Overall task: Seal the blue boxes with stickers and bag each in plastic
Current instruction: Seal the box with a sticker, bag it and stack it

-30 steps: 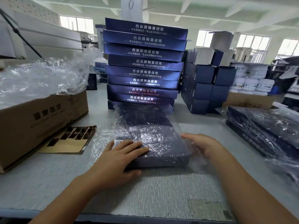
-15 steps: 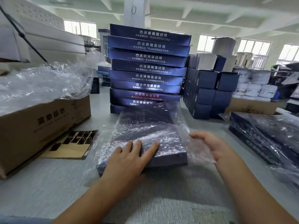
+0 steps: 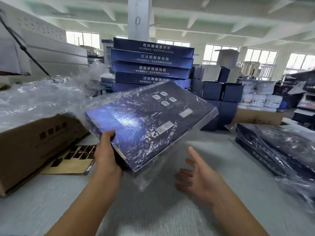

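At the frame's left edge sits a cardboard carton (image 3: 34, 147) with a sticker sheet (image 3: 71, 159) beside it. Left of centre, the left hand (image 3: 106, 154) grips the near-left corner of a plastic-bagged blue box (image 3: 150, 123), which is tilted in mid-frame above the table (image 3: 221, 150). Lower right, the right hand (image 3: 196, 178) is spread, clear of the box. More bagged boxes (image 3: 276, 150) lie at the far right.

You are working in a packing warehouse: blue boxes (image 3: 151, 65) are standing stacked on the worktable (image 3: 51, 210), a cardboard carton (image 3: 25, 150) and bagged boxes (image 3: 281, 150) are sitting alongside, and bare ceiling beams (image 3: 193, 20) are spanning the windowed hall.
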